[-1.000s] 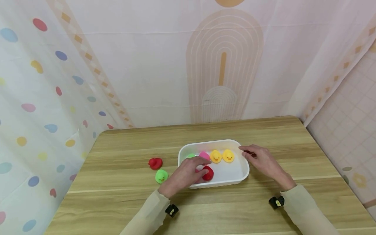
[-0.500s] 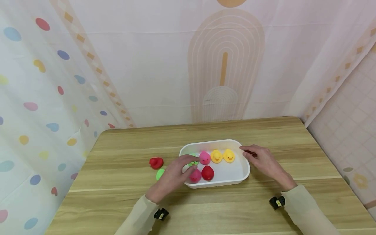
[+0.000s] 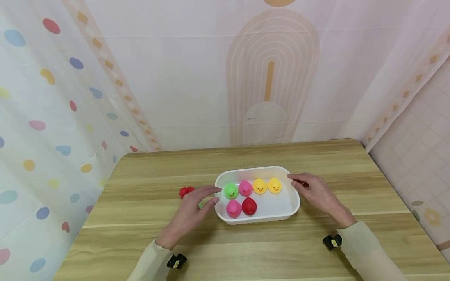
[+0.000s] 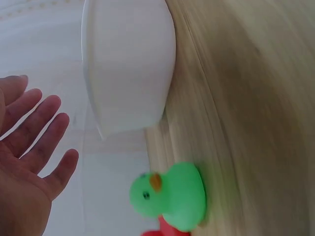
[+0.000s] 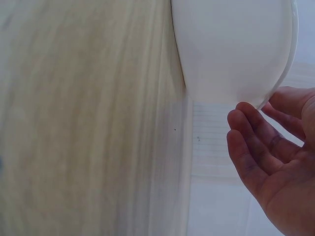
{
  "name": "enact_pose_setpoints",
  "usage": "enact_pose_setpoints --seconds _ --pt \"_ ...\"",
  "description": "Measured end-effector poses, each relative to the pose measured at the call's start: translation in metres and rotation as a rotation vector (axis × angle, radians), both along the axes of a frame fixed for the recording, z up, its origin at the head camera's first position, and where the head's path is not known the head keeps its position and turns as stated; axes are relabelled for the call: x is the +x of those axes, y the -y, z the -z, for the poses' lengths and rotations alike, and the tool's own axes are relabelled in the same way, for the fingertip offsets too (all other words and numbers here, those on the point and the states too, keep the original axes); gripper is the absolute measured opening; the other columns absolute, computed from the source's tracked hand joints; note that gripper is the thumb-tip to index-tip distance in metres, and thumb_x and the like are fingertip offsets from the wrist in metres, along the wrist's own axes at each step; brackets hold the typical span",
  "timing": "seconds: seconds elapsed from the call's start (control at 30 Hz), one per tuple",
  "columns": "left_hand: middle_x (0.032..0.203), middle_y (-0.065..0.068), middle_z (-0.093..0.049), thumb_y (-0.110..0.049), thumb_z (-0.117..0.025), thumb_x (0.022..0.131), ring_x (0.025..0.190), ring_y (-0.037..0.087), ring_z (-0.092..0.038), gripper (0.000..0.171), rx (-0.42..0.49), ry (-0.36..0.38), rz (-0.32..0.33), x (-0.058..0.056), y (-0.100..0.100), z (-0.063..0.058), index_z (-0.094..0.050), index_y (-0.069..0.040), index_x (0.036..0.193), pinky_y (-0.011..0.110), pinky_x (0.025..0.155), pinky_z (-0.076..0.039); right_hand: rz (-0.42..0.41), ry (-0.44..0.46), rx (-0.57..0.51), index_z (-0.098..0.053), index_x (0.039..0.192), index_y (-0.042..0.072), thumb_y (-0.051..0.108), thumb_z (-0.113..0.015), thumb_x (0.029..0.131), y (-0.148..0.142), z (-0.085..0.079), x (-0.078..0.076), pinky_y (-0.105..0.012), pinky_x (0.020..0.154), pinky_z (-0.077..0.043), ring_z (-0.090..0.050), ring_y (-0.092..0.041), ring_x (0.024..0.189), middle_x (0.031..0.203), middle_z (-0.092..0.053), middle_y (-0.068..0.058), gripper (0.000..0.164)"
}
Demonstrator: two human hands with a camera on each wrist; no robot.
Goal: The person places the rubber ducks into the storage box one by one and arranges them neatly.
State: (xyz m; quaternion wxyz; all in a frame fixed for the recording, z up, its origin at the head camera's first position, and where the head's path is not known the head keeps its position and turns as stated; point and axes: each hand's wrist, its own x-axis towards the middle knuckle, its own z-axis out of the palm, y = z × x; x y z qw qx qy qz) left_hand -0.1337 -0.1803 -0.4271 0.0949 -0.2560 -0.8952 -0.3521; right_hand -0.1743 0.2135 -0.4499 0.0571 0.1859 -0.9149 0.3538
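My left hand (image 3: 191,212) is beside the left end of a white plastic tray (image 3: 270,217), its fingers spread and holding nothing. Inside the tray sit a green toy duck (image 3: 231,191), two pink ducks (image 3: 233,209), two yellow ducks (image 3: 259,186) and a red duck (image 3: 249,206). With its thumb and fingers my right hand (image 3: 318,195) pinches the rim at the tray's right end; the right wrist view has the fingertips (image 5: 242,109) against the outer wall. Another green duck (image 4: 183,196) stands on the table, mostly hidden behind my left hand in the head view.
A second red duck (image 3: 184,191) lies on the wooden table (image 3: 253,253) left of the tray, partly covered by my left hand. Patterned curtains (image 3: 190,86) hang behind the table and along its left side.
My left hand has drawn back leftward out of the tray, uncovering the green, pink and red ducks in it and covering the loose green one. My right hand stays at the rim.
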Motion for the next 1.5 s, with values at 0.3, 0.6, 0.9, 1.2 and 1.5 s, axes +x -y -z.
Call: enact_pose_setpoints --seconds 0.3,0.6,0.9,1.2,1.5 --pt "0.130 0.005 -0.070 -0.012 -0.072 0.098 0.124 0.028 -0.064 0.031 0.007 -0.027 -0.031 0.001 0.025 0.004 -0.071 -0.007 0.128 0.053 0.102 -0.053 0.006 -0.014 0.002 -0.072 0.127 0.000 0.008 -0.066 0.102 -0.001 0.002 0.000 -0.031 0.075 -0.057 -0.061 -0.019 0.087 0.115 -0.072 -0.015 0.027" --pt "0.134 0.007 -0.069 -0.019 -0.070 0.101 0.126 0.027 -0.064 0.033 -0.022 -0.022 -0.033 0.005 0.042 0.008 -0.070 -0.010 0.133 0.052 0.103 -0.053 0.004 -0.015 0.001 -0.072 0.126 0.000 0.008 -0.066 0.102 -0.001 0.002 0.000 -0.031 0.076 -0.057 -0.062 -0.019 0.088 0.115 -0.072 -0.015 0.026" --pt "0.134 0.012 -0.068 -0.009 -0.081 0.090 0.127 0.031 -0.063 0.048 -0.065 -0.028 -0.023 0.007 0.058 0.018 -0.067 -0.009 0.136 0.056 0.104 -0.051 0.004 -0.004 -0.013 -0.072 0.127 0.000 0.012 -0.064 0.104 0.000 0.000 0.001 -0.035 0.079 -0.059 -0.065 -0.020 0.093 0.121 -0.071 -0.017 0.027" --pt "0.133 0.015 -0.068 -0.008 -0.082 0.089 0.126 0.036 -0.062 0.048 -0.097 0.040 -0.062 0.009 0.063 0.023 -0.067 -0.002 0.133 0.057 0.103 -0.051 0.006 -0.004 -0.011 -0.072 0.127 0.001 0.013 -0.064 0.104 0.000 0.000 0.001 -0.034 0.079 -0.059 -0.065 -0.020 0.093 0.121 -0.071 -0.017 0.027" --pt "0.125 0.011 -0.071 -0.013 -0.081 0.090 0.117 0.032 -0.067 0.037 -0.126 0.101 -0.122 0.009 0.064 0.028 -0.072 -0.003 0.125 0.053 0.098 -0.056 0.001 -0.006 -0.010 -0.072 0.127 0.001 0.013 -0.064 0.104 0.000 0.000 0.001 -0.037 0.080 -0.060 -0.066 -0.021 0.094 0.120 -0.071 -0.017 0.028"
